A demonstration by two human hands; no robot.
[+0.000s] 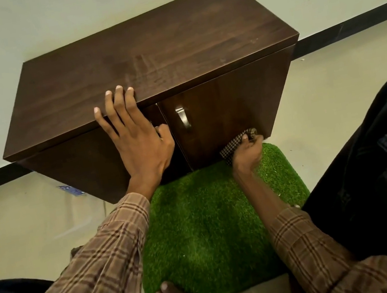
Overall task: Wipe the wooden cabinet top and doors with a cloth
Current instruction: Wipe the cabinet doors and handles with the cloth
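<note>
A pale floor meets a plain wall with a dark skirting line. Against it stands one wooden cabinet [143, 59], with two doors. The right hand [247, 155] grips one checked cloth [234, 144] against the lower right door [227, 112], so door wiping seems underway; whether the top is done, I cannot tell. The left hand [133, 136] lies spread over the top's front edge. One green mat [210, 233] lies below.

The cabinet [146, 59] stands against the wall [11, 28]; a mat [200, 222] lies on the floor [18, 216] before its doors [220, 115].
</note>
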